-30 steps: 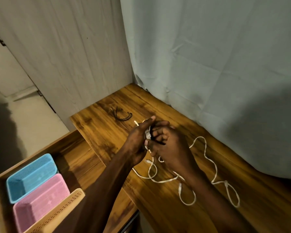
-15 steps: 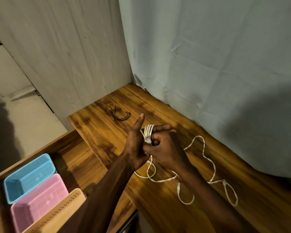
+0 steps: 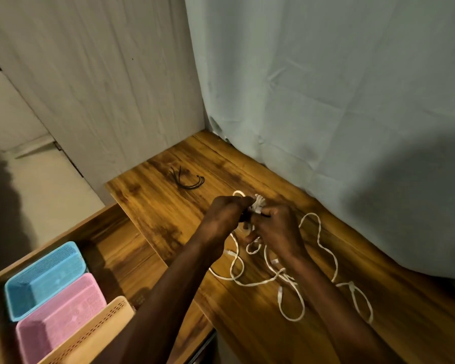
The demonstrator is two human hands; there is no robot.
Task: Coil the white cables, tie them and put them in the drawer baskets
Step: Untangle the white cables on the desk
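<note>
**Both hands on the coil, above the desk**

Hard to read: where the fingers meet I see something dark between the hands, but I cannot make out what it is. The beige basket [image 3: 90,334] is cut off by the bottom edge.

Around: black ties [image 3: 188,179] lie on the desk [image 3: 153,206], apart from the hands, towards the wall. The open drawer [image 3: 111,248] at left holds a blue basket [image 3: 44,281], a pink basket [image 3: 61,319] and the beige one, side by side. A curtain [image 3: 326,101] hangs behind.

Grip: my left hand [image 3: 222,219] and right hand [image 3: 276,229] have fingers curled round a small white coil [image 3: 258,206], held between them above the desk. The loose cable [image 3: 326,248] trails from the hands across the wood, to their right and below them, under my forearms.
</note>
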